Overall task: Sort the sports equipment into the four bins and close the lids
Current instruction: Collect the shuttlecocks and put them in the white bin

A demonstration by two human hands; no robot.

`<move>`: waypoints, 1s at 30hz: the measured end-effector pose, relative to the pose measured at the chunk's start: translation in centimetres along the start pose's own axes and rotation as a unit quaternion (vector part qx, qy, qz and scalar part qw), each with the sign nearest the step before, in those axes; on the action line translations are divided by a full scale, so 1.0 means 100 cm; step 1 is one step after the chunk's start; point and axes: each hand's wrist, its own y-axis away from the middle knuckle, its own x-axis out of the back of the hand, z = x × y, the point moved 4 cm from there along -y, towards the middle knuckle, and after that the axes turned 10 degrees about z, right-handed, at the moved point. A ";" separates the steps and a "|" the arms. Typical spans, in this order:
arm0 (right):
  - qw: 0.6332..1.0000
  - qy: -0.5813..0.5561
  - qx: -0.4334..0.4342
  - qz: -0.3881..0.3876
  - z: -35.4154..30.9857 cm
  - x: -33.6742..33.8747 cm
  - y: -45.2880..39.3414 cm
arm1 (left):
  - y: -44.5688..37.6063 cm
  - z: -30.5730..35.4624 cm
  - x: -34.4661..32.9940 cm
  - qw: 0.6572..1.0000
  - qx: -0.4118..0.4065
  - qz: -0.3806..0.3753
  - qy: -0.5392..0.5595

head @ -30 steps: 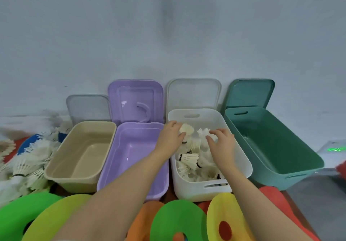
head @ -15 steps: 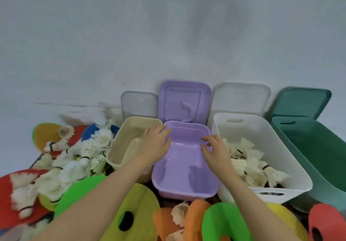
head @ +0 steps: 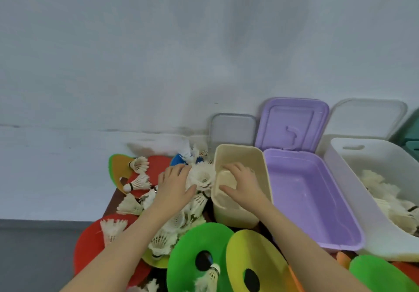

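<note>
My left hand lies on a heap of white shuttlecocks left of the bins, its fingers and thumb curled round a cluster of shuttlecocks. My right hand hovers with spread fingers over the left part of the beige bin and holds nothing. The purple bin stands to the right of the beige one and has nothing in it. The white bin beyond it holds several shuttlecocks. Only a corner of the green bin shows at the right edge.
Four lids lean on the wall behind the bins, among them the purple lid. Flat discs lie in front: green disc, yellow disc, red disc. More discs and shuttlecocks lie at the back left. Grey floor lies beyond the left edge.
Both hands left the white bin, passed over the purple bin and moved left. The left now grips shuttlecocks in the heap; the right is over the beige bin. The view swung left.
</note>
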 end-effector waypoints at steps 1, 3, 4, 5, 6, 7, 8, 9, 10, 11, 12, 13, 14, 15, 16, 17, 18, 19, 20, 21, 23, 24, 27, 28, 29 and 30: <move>1.000 0.019 0.000 -0.025 -0.007 -0.009 -0.004 | 0.001 -0.011 -0.002 1.000 0.011 -0.017 -0.007; 0.997 0.049 0.000 -0.057 -0.018 -0.024 -0.014 | 0.001 -0.025 -0.006 0.998 0.028 -0.050 -0.019; 0.996 0.059 0.004 -0.066 -0.023 -0.031 -0.020 | 0.001 -0.030 -0.008 0.997 0.030 -0.062 -0.022; 0.995 0.065 0.009 -0.070 -0.026 -0.036 -0.025 | 0.000 -0.032 -0.010 0.997 0.028 -0.073 -0.022; 0.994 0.071 0.014 -0.076 -0.029 -0.042 -0.030 | -0.001 -0.034 -0.012 0.996 0.024 -0.082 -0.022; 0.993 0.078 0.017 -0.085 -0.031 -0.045 -0.033 | -0.001 -0.036 -0.016 0.995 0.020 -0.091 -0.018; 0.992 0.090 0.022 -0.090 -0.034 -0.048 -0.036 | -0.003 -0.036 -0.019 0.995 0.017 -0.097 -0.009; 0.991 0.103 0.032 -0.081 -0.035 -0.049 -0.038 | -0.004 -0.037 -0.023 0.995 0.017 -0.101 0.002; 0.991 0.111 0.043 -0.062 -0.036 -0.048 -0.038 | -0.005 -0.037 -0.026 0.995 0.019 -0.102 0.014; 0.993 0.104 0.049 -0.036 -0.036 -0.046 -0.038 | -0.006 -0.036 -0.028 0.995 0.023 -0.098 0.028; 0.995 0.088 0.047 -0.008 -0.035 -0.044 -0.037 | -0.006 -0.036 -0.029 0.995 0.027 -0.091 0.042; 0.997 0.066 0.036 0.017 -0.032 -0.042 -0.035 | -0.006 -0.035 -0.029 0.994 0.032 -0.083 0.059; 0.998 0.042 0.020 0.039 -0.029 -0.040 -0.032 | -0.006 -0.034 -0.029 0.993 0.039 -0.071 0.083; 0.998 0.020 0.009 0.063 -0.026 -0.036 -0.029 | -0.006 -0.034 -0.029 0.990 0.050 -0.054 0.117; 0.996 -0.005 -0.004 0.088 -0.024 -0.034 -0.027 | -0.007 -0.035 -0.029 0.985 0.066 -0.035 0.154; 0.993 -0.033 -0.022 0.110 -0.021 -0.029 -0.025 | -0.007 -0.035 -0.029 0.978 0.085 -0.021 0.188; 0.989 -0.062 -0.040 0.128 -0.019 -0.024 -0.023 | -0.007 -0.036 -0.028 0.972 0.102 -0.010 0.212; 0.984 -0.089 -0.056 0.145 -0.018 -0.020 -0.023 | -0.007 -0.036 -0.025 0.969 0.111 -0.004 0.221; 0.979 -0.112 -0.066 0.158 -0.017 -0.015 -0.021 | -0.005 -0.035 -0.023 0.968 0.112 -0.001 0.224; 0.974 -0.131 -0.074 0.168 -0.017 -0.010 -0.020 | -0.004 -0.034 -0.020 0.968 0.109 0.006 0.227; 0.968 -0.156 -0.082 0.179 -0.016 0.000 -0.015 | -0.001 -0.034 -0.010 0.961 0.113 0.033 0.249; 0.967 -0.158 -0.084 0.180 -0.016 0.005 -0.013 | 0.000 -0.033 -0.003 0.957 0.114 0.051 0.261; 0.968 -0.150 -0.087 0.181 -0.011 0.016 -0.004 | -0.001 -0.025 0.016 0.956 0.077 0.111 0.261; 0.968 -0.147 -0.090 0.181 -0.008 0.019 -0.001 | -0.002 -0.020 0.022 0.957 0.060 0.128 0.255; 0.969 -0.143 -0.091 0.181 -0.004 0.023 0.003 | -0.003 -0.015 0.028 0.957 0.044 0.143 0.249; 0.969 -0.140 -0.090 0.183 0.001 0.027 0.008 | -0.006 -0.009 0.032 0.956 0.026 0.158 0.245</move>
